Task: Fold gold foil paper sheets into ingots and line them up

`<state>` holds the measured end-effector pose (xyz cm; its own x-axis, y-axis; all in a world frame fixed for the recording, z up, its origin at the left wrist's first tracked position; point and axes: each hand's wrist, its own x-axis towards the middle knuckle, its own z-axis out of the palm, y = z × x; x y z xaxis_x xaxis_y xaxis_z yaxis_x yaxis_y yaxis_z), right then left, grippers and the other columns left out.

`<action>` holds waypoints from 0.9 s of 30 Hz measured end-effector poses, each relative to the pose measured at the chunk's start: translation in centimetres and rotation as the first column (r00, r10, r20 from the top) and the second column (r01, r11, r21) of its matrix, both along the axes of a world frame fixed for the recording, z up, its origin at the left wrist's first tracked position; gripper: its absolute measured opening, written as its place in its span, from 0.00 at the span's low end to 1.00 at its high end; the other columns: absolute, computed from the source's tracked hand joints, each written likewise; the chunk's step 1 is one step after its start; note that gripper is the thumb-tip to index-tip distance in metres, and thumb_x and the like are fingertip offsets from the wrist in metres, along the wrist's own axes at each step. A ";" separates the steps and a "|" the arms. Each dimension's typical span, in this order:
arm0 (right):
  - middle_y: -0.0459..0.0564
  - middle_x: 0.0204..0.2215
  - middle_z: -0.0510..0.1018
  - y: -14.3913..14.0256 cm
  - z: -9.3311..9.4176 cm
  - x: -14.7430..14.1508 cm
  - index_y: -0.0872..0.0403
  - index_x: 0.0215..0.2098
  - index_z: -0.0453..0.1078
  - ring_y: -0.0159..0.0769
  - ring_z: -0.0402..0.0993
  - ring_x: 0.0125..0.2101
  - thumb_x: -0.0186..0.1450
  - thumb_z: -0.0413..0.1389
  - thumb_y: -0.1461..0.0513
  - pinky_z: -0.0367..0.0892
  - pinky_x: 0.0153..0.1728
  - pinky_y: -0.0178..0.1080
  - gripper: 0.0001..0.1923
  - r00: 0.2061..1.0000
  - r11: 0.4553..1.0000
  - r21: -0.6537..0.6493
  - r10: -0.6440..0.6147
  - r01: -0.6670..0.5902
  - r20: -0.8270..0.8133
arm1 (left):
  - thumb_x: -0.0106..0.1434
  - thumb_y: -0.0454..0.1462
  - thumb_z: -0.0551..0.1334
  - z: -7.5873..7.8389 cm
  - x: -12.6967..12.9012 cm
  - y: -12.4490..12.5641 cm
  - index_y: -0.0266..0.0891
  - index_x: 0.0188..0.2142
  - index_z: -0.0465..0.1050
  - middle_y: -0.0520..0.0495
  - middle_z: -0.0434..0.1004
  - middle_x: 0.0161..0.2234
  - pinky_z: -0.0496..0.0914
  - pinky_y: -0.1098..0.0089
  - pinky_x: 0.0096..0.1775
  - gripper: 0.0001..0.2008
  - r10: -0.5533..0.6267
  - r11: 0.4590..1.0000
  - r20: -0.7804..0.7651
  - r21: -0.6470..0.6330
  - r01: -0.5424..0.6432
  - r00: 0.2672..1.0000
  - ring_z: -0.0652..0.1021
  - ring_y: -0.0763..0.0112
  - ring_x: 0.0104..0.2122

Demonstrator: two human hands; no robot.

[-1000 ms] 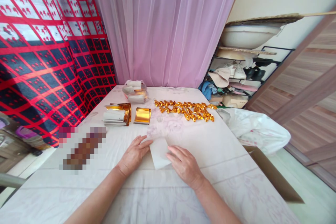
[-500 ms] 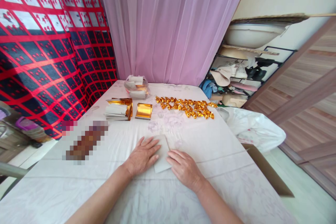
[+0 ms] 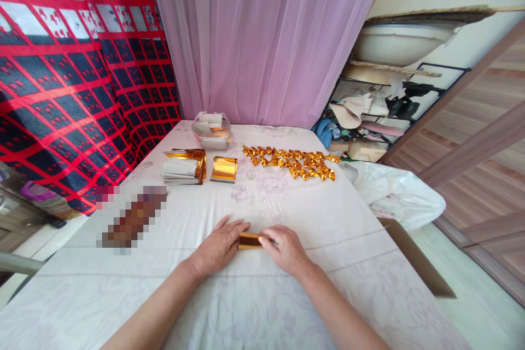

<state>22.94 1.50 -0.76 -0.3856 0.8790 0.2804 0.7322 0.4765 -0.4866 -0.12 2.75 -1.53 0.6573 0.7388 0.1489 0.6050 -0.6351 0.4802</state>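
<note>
A small sheet of gold foil paper (image 3: 249, 240) lies folded into a narrow strip on the table, gold side showing. My left hand (image 3: 219, 248) rests flat on its left end, fingers spread. My right hand (image 3: 285, 249) pinches its right end with curled fingers. Farther back lie a stack of gold-and-white sheets (image 3: 182, 166), a single gold sheet (image 3: 223, 169) and a row of several folded gold pieces (image 3: 293, 162).
A white flowered tablecloth (image 3: 287, 306) covers the table. A clear bag of paper (image 3: 211, 131) sits at the far end before a pink curtain. A white plastic bag (image 3: 396, 194) and a cardboard flap (image 3: 418, 257) lie at the right edge. A cluttered shelf (image 3: 381, 109) stands beyond.
The paper lay open, white side up; it is now folded over into a narrow gold strip. Both hands drew closer together on it.
</note>
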 end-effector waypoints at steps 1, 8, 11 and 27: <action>0.46 0.27 0.78 0.3 0.1 -0.2 0.51 0.30 0.73 0.33 0.74 0.31 0.66 0.51 0.60 0.62 0.33 0.33 0.10 0.999 0.999 -0.040 -0.033 0.033 0.006 | 0.61 0.26 0.50 -0.2 0.0 0.0 0.43 0.64 0.54 0.43 0.69 0.58 0.52 0.48 0.64 0.32 -0.001 1.000 0.019 0.012 0.000 1.000 0.68 0.66 0.59; 0.43 0.25 0.79 1.9 0.3 -1.4 0.50 0.31 0.74 0.31 0.72 0.26 0.65 0.53 0.58 0.57 0.28 0.32 0.09 0.983 0.961 -0.206 -0.185 0.184 0.014 | 0.57 0.23 0.51 -1.1 -0.2 -0.3 0.42 0.69 0.34 0.37 0.59 0.64 0.63 0.54 0.60 0.44 0.074 0.982 0.189 0.156 -0.105 0.979 0.64 0.62 0.62; 0.43 0.23 0.77 2.1 -0.1 -1.6 0.51 0.28 0.72 0.30 0.71 0.25 0.65 0.53 0.59 0.54 0.27 0.32 0.10 0.977 0.960 -0.183 -0.203 0.211 0.064 | 0.61 0.26 0.50 -0.6 -0.2 -0.3 0.41 0.65 0.53 0.38 0.59 0.64 0.64 0.56 0.60 0.33 0.116 0.980 0.170 0.138 -0.140 0.979 0.63 0.61 0.62; 0.49 0.37 0.76 2.1 -1.5 -1.7 0.51 0.50 0.68 0.38 0.73 0.36 0.62 0.54 0.61 0.65 0.37 0.37 0.17 0.964 0.964 -0.029 -0.264 0.265 0.029 | 0.61 0.36 0.60 -0.3 1.6 1.3 0.41 0.50 0.73 0.42 0.74 0.51 0.58 0.47 0.59 0.16 0.290 0.951 -0.003 0.112 -0.288 0.957 0.71 0.55 0.53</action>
